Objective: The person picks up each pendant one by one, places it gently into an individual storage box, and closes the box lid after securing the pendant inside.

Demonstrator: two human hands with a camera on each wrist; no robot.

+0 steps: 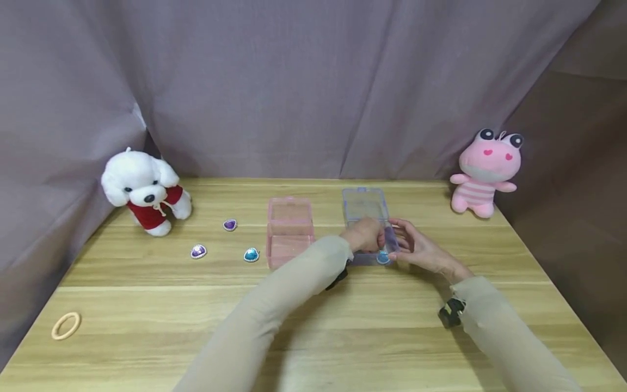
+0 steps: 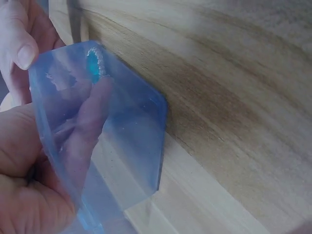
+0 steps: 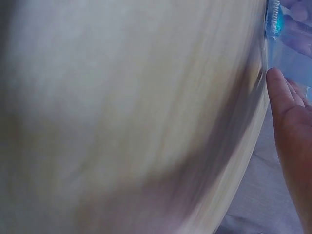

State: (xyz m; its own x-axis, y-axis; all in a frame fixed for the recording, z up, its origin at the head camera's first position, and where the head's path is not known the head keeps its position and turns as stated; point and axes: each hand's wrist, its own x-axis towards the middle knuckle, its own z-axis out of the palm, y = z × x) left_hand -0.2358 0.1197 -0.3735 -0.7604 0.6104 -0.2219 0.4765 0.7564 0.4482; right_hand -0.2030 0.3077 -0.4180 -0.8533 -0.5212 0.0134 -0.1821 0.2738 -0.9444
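A clear blue-purple plastic box (image 1: 364, 260) stands on the table with its lid (image 1: 364, 204) tipped back. My left hand (image 1: 364, 234) reaches down into it. Inside, near the right end, its thumb and finger pinch a blue heart-shaped gem (image 2: 94, 67) with a beaded pale rim, seen through the wall. My right hand (image 1: 418, 247) grips the box's right side, thumb near the front corner and fingers farther back. In the right wrist view the thumb (image 3: 279, 90) lies against the box wall (image 3: 287, 63), just below the gem.
Left of the hands stands a pink clear box (image 1: 290, 245), lid back. Farther left lie a blue gem (image 1: 251, 255), two purple gems (image 1: 198, 251) and a wooden ring (image 1: 66, 326). A white plush dog (image 1: 142, 190) and a pink plush frog (image 1: 482, 174) flank the table's back.
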